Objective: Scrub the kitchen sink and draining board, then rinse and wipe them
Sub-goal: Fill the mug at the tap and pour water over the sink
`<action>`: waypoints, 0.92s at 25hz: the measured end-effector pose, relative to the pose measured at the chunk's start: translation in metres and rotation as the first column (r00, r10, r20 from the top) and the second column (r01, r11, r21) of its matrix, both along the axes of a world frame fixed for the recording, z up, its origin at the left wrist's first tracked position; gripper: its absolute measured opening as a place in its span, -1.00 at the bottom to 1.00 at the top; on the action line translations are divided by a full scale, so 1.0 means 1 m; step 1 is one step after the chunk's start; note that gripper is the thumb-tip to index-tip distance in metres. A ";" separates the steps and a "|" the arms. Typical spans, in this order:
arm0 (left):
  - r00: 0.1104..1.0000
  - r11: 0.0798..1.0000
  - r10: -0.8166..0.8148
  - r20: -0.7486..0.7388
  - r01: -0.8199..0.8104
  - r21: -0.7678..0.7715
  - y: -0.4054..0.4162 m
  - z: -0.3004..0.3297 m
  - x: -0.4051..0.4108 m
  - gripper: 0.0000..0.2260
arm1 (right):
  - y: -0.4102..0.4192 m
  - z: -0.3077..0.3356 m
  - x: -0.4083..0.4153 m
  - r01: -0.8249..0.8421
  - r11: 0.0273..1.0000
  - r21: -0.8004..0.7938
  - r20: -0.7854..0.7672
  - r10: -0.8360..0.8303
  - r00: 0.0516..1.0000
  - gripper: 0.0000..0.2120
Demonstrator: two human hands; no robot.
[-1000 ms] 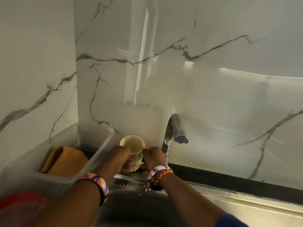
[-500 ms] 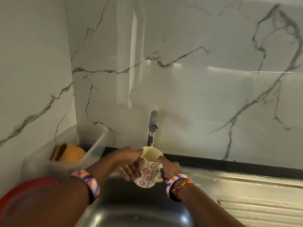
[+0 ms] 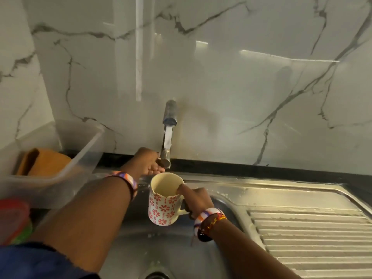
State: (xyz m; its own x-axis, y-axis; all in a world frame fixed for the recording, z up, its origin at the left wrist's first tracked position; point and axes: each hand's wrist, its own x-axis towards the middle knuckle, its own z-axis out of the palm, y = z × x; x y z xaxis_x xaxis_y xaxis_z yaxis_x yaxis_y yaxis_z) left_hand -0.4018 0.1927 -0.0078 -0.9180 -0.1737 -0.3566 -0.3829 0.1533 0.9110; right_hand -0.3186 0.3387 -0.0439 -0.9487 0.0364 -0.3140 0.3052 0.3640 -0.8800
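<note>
Fingers of right hand (image 3: 196, 200) grip mug (image 3: 164, 204) above sink (image 3: 128, 246); left hand (image 3: 148, 163) grasps tap (image 3: 166, 160).

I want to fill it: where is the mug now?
In the head view, the mug is at centre, held by the right hand over the sink, just below the running tap.

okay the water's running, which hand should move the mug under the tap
Right. The right hand already grips the mug by its handle, just below the tap. The left hand is on the tap's base.
</note>
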 end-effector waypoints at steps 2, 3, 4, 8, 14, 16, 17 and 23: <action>0.995 0.991 -0.002 0.105 -0.012 0.136 -0.015 -0.013 0.004 -0.74 | -0.008 -0.014 0.000 0.007 0.999 -0.053 0.011 -0.006 1.000 -0.78; 0.992 0.985 0.002 0.130 -0.024 0.169 -0.021 -0.018 0.006 -0.75 | -0.011 -0.021 0.000 0.007 0.998 -0.070 0.017 -0.006 1.000 -0.79; 0.990 0.981 0.003 0.144 -0.031 0.194 -0.024 -0.022 0.006 -0.76 | -0.015 -0.027 0.000 0.007 0.998 -0.069 0.029 -0.005 1.000 -0.78; 0.983 0.973 0.017 0.182 -0.058 0.224 -0.027 -0.025 0.006 -0.69 | -0.021 -0.049 0.003 0.025 1.000 -0.012 0.085 -0.023 0.996 -0.68; 0.982 0.957 0.046 0.185 -0.097 0.274 -0.024 -0.026 0.010 -0.68 | -0.021 -0.063 0.017 0.043 0.999 0.034 0.116 -0.046 0.992 -0.67; 0.981 0.951 0.049 0.187 -0.103 0.292 -0.024 -0.028 0.009 -0.68 | -0.021 -0.064 0.021 0.039 0.999 0.031 0.123 -0.042 0.992 -0.67; 0.981 0.949 0.050 0.189 -0.106 0.298 -0.025 -0.029 0.009 -0.69 | -0.021 -0.065 0.022 0.043 0.999 0.022 0.128 -0.046 0.991 -0.68; 0.981 0.942 0.073 0.178 -0.126 0.310 -0.025 -0.032 0.008 -0.69 | -0.024 -0.072 0.026 0.063 0.998 -0.028 0.170 -0.057 0.984 -0.71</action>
State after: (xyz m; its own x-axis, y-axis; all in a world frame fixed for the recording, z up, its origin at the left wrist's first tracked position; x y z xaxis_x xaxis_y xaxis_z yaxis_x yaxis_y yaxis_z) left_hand -0.3937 0.1674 -0.0402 -0.8272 -0.1140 -0.5501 -0.5272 -0.1809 0.8303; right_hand -0.2925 0.3151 -0.1162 -0.8784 0.0788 -0.4715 0.4709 0.3123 -0.8251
